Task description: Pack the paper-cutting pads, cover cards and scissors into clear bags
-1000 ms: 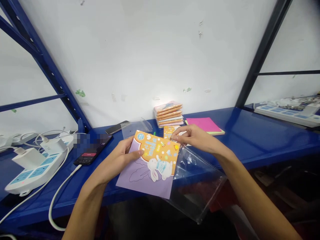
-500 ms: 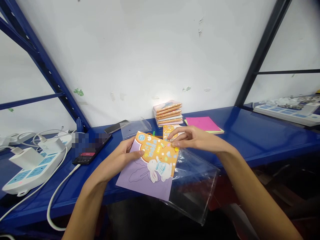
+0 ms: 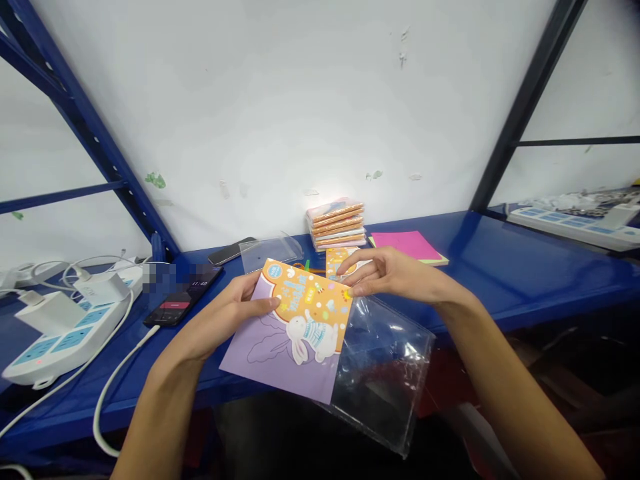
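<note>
An orange and purple card or booklet with a white rabbit on it is tilted in front of me. My left hand grips its upper left side, thumb on the front and fingers behind. A clear plastic bag spreads out from behind its right edge and hangs past the table front. My right hand is closed at the upper right corner, where the bag's top meets the card. How far the bag reaches behind the card is hidden. Another orange printed piece lies behind my right fingers.
A stack of wrapped orange packs stands against the wall. Right of it lie pink sheets. Left are another clear bag, a dark phone, a charging phone and a power strip with cables.
The card has shifted slightly left with my left hand. The clear bag moved a little left too, showing a wider part beside the card. My right hand has barely moved.
</note>
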`<act>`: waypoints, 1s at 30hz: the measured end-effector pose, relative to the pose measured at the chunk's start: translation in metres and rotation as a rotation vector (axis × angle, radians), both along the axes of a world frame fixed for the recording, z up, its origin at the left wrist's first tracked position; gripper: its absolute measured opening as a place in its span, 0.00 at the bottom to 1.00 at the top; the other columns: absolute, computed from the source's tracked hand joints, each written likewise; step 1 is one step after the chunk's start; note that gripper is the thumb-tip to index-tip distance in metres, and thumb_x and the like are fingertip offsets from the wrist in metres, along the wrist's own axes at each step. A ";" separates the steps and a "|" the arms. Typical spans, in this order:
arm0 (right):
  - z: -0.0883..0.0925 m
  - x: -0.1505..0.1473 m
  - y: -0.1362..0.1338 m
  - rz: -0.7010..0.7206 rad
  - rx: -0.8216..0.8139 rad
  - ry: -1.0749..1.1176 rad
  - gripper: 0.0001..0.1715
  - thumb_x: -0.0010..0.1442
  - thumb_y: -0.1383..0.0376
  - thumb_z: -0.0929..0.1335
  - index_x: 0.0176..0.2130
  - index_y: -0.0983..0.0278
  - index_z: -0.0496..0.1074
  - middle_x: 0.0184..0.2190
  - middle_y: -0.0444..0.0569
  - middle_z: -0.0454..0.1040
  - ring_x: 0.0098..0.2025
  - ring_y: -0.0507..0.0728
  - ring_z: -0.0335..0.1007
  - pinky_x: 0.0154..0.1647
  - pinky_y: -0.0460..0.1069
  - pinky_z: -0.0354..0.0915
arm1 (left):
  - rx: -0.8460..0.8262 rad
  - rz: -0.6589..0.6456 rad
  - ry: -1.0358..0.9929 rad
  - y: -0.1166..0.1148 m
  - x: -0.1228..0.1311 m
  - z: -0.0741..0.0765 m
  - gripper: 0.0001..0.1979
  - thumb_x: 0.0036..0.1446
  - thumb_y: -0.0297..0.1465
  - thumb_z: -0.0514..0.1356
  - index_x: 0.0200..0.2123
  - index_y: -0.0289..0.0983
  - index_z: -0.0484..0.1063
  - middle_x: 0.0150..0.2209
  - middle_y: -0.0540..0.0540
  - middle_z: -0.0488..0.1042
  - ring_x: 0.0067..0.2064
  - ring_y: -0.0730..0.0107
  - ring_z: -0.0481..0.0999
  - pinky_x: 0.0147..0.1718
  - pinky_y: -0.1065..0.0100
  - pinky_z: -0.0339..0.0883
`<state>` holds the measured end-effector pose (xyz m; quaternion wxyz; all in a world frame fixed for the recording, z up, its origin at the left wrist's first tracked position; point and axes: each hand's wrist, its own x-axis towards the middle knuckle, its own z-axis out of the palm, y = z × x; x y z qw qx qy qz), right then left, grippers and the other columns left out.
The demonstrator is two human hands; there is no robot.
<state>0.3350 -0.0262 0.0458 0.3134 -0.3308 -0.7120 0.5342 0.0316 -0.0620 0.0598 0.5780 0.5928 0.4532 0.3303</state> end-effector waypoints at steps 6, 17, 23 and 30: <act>0.003 0.001 -0.003 -0.030 0.008 -0.044 0.16 0.54 0.61 0.79 0.43 0.54 0.78 0.41 0.45 0.85 0.49 0.61 0.81 0.52 0.58 0.75 | 0.026 0.014 0.039 0.001 -0.002 0.001 0.25 0.56 0.33 0.70 0.56 0.37 0.74 0.43 0.42 0.85 0.35 0.62 0.84 0.31 0.68 0.77; 0.001 -0.002 -0.003 -0.091 0.024 -0.068 0.17 0.53 0.59 0.79 0.43 0.55 0.79 0.40 0.45 0.85 0.50 0.61 0.81 0.53 0.57 0.74 | 0.028 0.029 0.048 0.003 -0.005 -0.001 0.23 0.55 0.34 0.71 0.54 0.37 0.76 0.41 0.43 0.85 0.33 0.65 0.83 0.29 0.71 0.75; 0.001 -0.001 -0.004 -0.041 -0.009 -0.053 0.15 0.56 0.61 0.78 0.44 0.55 0.78 0.42 0.45 0.85 0.49 0.60 0.81 0.49 0.55 0.75 | 0.037 0.032 0.057 0.003 -0.006 -0.002 0.23 0.55 0.32 0.71 0.54 0.38 0.76 0.42 0.43 0.85 0.35 0.63 0.84 0.30 0.71 0.76; 0.000 -0.002 -0.002 -0.045 0.032 -0.089 0.17 0.55 0.57 0.78 0.44 0.55 0.78 0.40 0.46 0.84 0.42 0.60 0.82 0.42 0.56 0.77 | 0.014 0.017 0.026 0.002 -0.005 0.000 0.23 0.54 0.29 0.70 0.54 0.38 0.76 0.42 0.44 0.85 0.35 0.64 0.84 0.30 0.72 0.76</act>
